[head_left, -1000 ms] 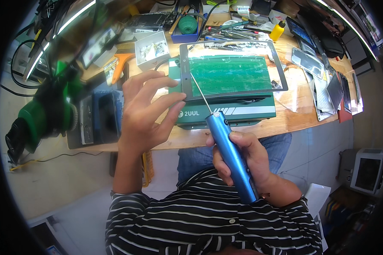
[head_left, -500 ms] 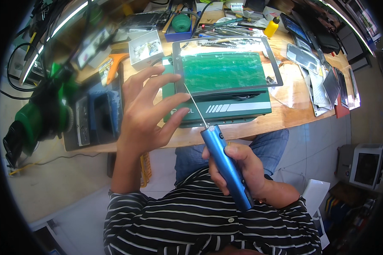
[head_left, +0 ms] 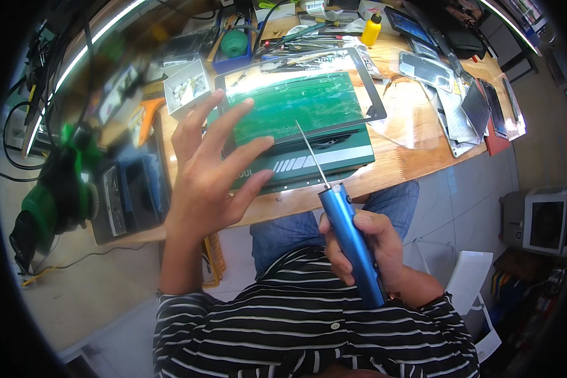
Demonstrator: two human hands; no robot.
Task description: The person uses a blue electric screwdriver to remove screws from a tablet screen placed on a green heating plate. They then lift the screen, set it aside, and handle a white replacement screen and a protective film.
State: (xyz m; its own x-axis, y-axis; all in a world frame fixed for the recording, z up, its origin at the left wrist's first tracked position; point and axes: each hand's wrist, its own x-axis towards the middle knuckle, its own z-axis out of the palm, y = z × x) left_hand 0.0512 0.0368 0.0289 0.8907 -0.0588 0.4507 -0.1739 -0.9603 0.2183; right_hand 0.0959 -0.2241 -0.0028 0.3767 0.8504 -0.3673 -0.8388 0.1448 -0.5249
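My right hand (head_left: 387, 249) is wrapped around a blue cylindrical power tool (head_left: 353, 242) with a thin metal shaft pointing up and away. The shaft's tip appears over a clear tablet glass panel (head_left: 370, 101) with a dark border; whether it touches cannot be made out. Smears and small bits show on the glass. Beneath the panel is a green box-shaped machine (head_left: 353, 162) with a white stripe. My left hand (head_left: 211, 173) spreads its fingers over the panel's left side and near edge, holding nothing visible between them.
At the left are a green-and-black device (head_left: 63, 179) and dark tablets (head_left: 142, 183). Beyond lie a white box (head_left: 188, 88), an orange scraper (head_left: 147, 120), tools and a yellow bottle (head_left: 371, 30). Phone parts (head_left: 428, 69) pile up at the right.
The whole view has shifted, moving the bench leftward. The tool's tip has gone from the panel's left border toward its middle. My left hand stays spread near the panel's left side.
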